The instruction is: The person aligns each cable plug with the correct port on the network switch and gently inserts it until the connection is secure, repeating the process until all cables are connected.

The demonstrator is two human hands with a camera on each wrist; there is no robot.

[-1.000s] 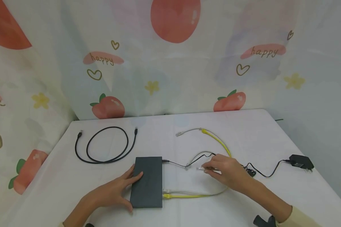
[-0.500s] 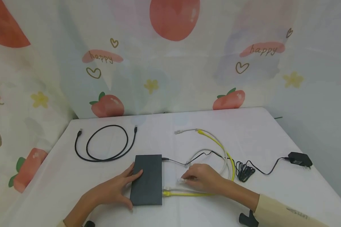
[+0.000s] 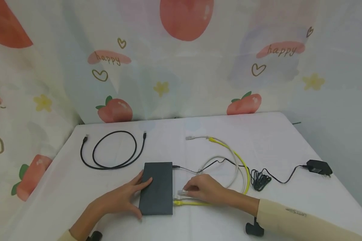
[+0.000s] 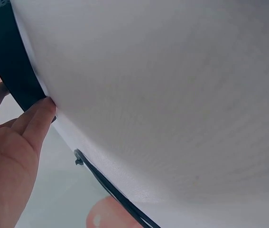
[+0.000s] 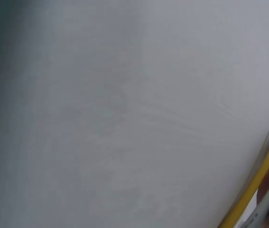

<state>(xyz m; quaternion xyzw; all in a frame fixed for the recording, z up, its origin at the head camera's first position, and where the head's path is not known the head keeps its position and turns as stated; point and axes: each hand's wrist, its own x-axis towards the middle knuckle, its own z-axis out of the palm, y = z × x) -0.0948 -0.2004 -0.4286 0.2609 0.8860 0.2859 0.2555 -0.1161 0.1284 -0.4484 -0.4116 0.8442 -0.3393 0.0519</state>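
Note:
A flat dark grey network switch (image 3: pixel 156 189) lies on the white table, with cables in its right side. My left hand (image 3: pixel 123 199) rests against its left side, fingers spread, the index finger over the top and the thumb at the near corner. In the left wrist view, the fingers of the left hand (image 4: pixel 13 147) touch the switch's edge (image 4: pixel 11 57). Just right of the switch, my right hand (image 3: pixel 206 189) pinches the clear plug (image 3: pixel 182 192) of a light grey Ethernet cable (image 3: pixel 236 174), pointing at the switch. A yellow Ethernet cable (image 3: pixel 191 203) is plugged in below it.
A coiled black Ethernet cable (image 3: pixel 120 166) lies at the back left. A thin black power cord (image 3: pixel 217 161) runs from the switch through a bundled coil (image 3: pixel 260 180) to a black power adapter (image 3: pixel 319 167) near the right table edge. A loose grey plug (image 3: pixel 190 138) lies at the back.
My right hand has moved left and slightly towards me with the pinched plug, coming close to the switch's right side. The left hand stays on the switch.

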